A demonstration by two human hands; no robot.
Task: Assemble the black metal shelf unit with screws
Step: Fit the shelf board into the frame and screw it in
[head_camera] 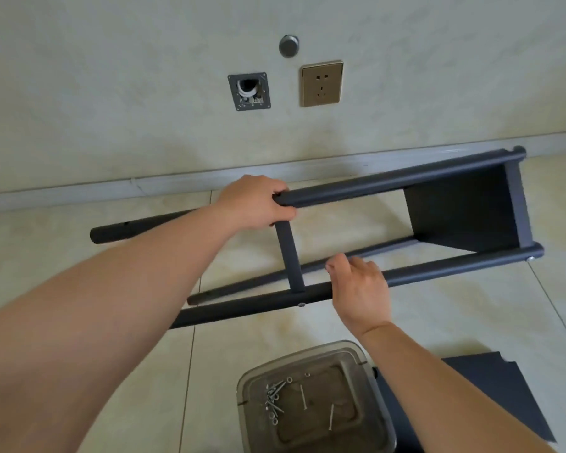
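Observation:
The black metal shelf frame lies on its side on the tiled floor, its long tubes running from lower left to upper right. A shelf panel is fixed between the tubes at the right end. A short crossbar joins the upper and lower tubes near the middle. My left hand grips the upper tube just above the crossbar. My right hand holds the lower front tube right of the crossbar, fingers curled over it. A screw head shows on that tube under the crossbar.
A clear plastic tray with several loose screws and washers sits on the floor near me. A flat black panel lies to its right. The wall behind carries a socket and an open wall box.

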